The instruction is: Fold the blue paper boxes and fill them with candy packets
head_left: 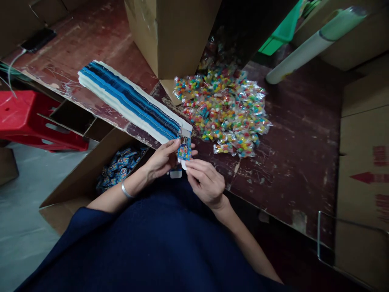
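A small blue printed box (184, 149) is upright between my hands, with a white flap at its lower end. My left hand (162, 159), with a silver bangle at the wrist, is closed around the box's left side. The fingers of my right hand (207, 181) pinch the white flap at the bottom. Beyond the box, a long row of flat blue and white cartons (130, 101) runs to the upper left. Many clear packets of colourful candy (225, 109) are heaped right of the row.
Blue filled boxes (121, 164) lie in a cardboard box (69, 186) at lower left. A red stool (27, 117) stands left. On the worn table (291, 162) are a tall carton (179, 40) and a plastic roll (306, 52); a green basket (279, 36) is behind.
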`<state>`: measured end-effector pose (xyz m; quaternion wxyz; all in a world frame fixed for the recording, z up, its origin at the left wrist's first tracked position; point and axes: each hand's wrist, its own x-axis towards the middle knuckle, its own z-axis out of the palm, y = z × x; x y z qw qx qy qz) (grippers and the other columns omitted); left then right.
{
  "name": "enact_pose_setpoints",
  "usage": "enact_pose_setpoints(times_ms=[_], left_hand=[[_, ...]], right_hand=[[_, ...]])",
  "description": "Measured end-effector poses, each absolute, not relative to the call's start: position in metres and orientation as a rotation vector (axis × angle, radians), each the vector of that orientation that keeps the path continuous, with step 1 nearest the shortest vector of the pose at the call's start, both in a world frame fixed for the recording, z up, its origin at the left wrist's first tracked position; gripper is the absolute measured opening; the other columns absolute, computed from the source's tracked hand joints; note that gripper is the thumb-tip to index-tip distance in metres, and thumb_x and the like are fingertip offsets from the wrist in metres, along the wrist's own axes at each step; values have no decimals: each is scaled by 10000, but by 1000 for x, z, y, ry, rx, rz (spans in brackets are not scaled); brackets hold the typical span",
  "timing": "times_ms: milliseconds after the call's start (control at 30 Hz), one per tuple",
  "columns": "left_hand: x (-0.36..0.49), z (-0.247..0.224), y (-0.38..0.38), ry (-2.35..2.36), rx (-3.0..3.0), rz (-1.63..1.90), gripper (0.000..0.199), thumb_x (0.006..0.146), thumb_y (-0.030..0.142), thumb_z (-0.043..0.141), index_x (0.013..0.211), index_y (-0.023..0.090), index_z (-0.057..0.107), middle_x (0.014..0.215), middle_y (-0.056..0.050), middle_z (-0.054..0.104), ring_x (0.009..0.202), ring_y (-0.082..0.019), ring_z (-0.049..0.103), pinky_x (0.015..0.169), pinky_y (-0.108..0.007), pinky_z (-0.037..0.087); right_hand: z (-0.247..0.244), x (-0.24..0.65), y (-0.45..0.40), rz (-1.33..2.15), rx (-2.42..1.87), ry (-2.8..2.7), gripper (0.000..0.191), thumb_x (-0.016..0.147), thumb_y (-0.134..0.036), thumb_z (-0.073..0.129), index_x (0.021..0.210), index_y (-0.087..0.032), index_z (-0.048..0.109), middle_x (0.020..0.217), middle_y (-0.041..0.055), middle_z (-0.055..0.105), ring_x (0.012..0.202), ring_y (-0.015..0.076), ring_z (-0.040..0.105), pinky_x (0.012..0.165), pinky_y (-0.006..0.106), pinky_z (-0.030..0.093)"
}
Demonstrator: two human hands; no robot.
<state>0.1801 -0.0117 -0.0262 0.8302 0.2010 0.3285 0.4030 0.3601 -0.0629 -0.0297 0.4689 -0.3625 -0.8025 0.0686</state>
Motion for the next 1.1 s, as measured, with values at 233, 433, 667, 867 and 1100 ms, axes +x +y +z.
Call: enact_pose_setpoints(times_ms=[233, 433, 667, 867, 1100], left_hand=[[170, -18, -10, 590, 689, 718, 582, 696, 391, 959, 1182, 138, 761, 1202, -158, 786, 1116, -287, 753, 1043, -394, 535], [162, -22, -15, 630, 831, 658, 562, 705, 381, 948, 1201, 171, 785, 1225, -136, 784, 1116, -257, 747, 1024, -367, 542], [166, -16, -29, 632, 941, 525, 561, 767, 338, 904, 1292, 207, 754, 1280, -127, 768, 1248, -311, 702, 1071, -435, 537], [164, -15, -28, 554, 966, 479, 591, 807, 364, 871, 1355, 208, 714, 1328, -131, 744, 1261, -309, 695, 1106, -450, 513], [158, -11, -20, 595, 1062, 437, 537, 762, 280, 893, 1273, 192, 755, 1205, -115, 788, 1090, -259, 743, 974, -364, 561]], right_hand=[[-13, 371, -49, 755, -1238, -1839, 655, 949, -436, 725, 1534, -255, 494, 942, 33, 719, 745, 178, 687, 698, 326, 629], [2, 383, -41, 1077, -1287, -1765, 352, 906, -390, 766, 1185, -219, 637, 604, -80, 608, 546, 120, 563, 608, 266, 493], [9, 392, -37, 1334, -1204, -1699, 260, 860, -371, 807, 829, -222, 597, 654, -51, 649, 521, 95, 565, 523, 234, 439], [12, 401, -42, 1434, -1189, -1733, 202, 875, -368, 806, 899, -207, 687, 693, -21, 713, 548, 116, 644, 554, 243, 511], [16, 405, -45, 1723, -1134, -1915, 227, 875, -373, 804, 997, -203, 717, 614, -32, 722, 492, 134, 670, 524, 238, 531]])
